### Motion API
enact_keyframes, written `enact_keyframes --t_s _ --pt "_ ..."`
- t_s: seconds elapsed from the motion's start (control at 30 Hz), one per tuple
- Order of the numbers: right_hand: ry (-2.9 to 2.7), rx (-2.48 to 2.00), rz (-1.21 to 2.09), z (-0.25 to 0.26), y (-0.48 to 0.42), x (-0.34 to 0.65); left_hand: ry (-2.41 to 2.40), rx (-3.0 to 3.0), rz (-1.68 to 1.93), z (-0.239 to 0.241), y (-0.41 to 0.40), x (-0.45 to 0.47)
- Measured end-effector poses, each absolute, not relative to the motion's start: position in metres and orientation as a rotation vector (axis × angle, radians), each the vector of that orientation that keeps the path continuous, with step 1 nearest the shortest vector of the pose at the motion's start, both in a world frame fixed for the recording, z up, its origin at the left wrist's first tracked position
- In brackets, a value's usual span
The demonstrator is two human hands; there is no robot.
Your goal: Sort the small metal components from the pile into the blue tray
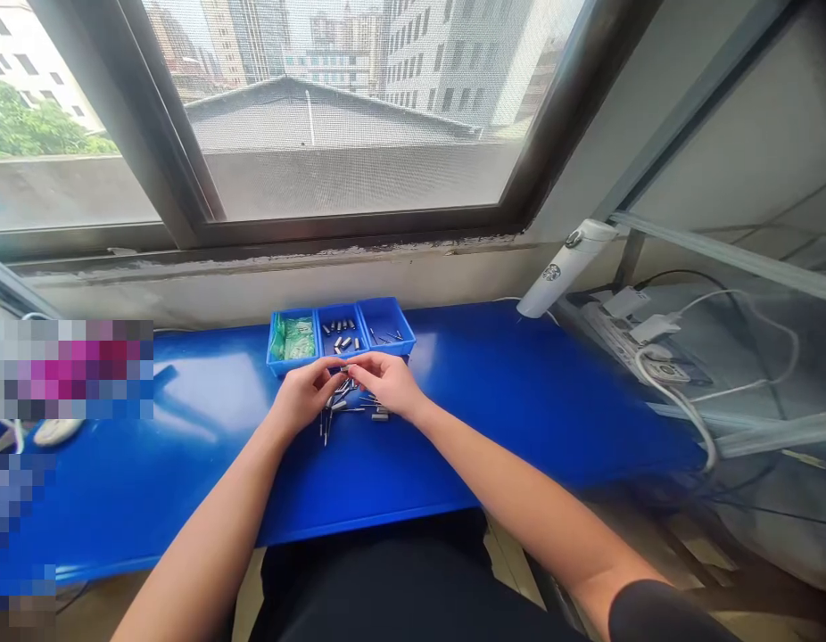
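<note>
My left hand (306,392) and my right hand (386,382) meet fingertip to fingertip over the blue table (520,401), pinching a small dark metal part (344,367) between them. Under the hands lies a loose pile of small metal pins and sleeves (350,412). Just beyond the hands stand three small blue trays: the left tray (274,343) holds green pieces, the middle tray (339,312) holds short metal sleeves, the right tray (403,325) holds a few thin pins.
A white tumbler (565,267) leans at the table's back right. A power strip with white plugs and cables (644,343) lies to the right. A window frame (319,236) runs behind the table. Blurred patches cover the left edge.
</note>
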State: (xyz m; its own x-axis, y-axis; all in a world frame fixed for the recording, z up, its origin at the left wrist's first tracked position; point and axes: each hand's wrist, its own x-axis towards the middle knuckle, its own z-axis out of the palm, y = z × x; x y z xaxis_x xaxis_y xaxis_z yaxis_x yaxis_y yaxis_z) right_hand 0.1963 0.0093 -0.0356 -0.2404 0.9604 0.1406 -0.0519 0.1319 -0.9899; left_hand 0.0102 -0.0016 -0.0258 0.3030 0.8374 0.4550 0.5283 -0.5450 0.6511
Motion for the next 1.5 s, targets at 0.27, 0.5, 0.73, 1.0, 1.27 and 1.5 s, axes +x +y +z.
enact_keyframes --t_s 0.27,0.5,0.73,1.0,1.27,1.5 --pt "-1.487 -0.933 1.231 -0.0313 0.0046 0.1955 1.264 2.264 1.058 -0.0265 0.0009 0.0083" --pt "-1.471 -0.968 1.246 -0.0306 0.0054 0.1962 1.26 2.215 1.083 -0.0252 -0.0012 0.0101" --pt "-1.47 -0.976 1.246 -0.0283 0.0043 0.1962 1.238 2.221 1.099 -0.0261 -0.0006 0.0083" --pt "-1.463 -0.924 1.243 -0.029 0.0039 0.1955 1.252 2.212 1.081 -0.0237 -0.0012 0.0093" --pt "-1.475 -0.983 1.246 -0.0316 0.0065 0.1964 1.244 2.21 1.094 -0.0257 -0.0004 0.0081" --pt "-1.467 -0.974 1.226 -0.0308 0.0055 0.1958 1.289 2.225 1.045 -0.0242 -0.0004 0.0083"
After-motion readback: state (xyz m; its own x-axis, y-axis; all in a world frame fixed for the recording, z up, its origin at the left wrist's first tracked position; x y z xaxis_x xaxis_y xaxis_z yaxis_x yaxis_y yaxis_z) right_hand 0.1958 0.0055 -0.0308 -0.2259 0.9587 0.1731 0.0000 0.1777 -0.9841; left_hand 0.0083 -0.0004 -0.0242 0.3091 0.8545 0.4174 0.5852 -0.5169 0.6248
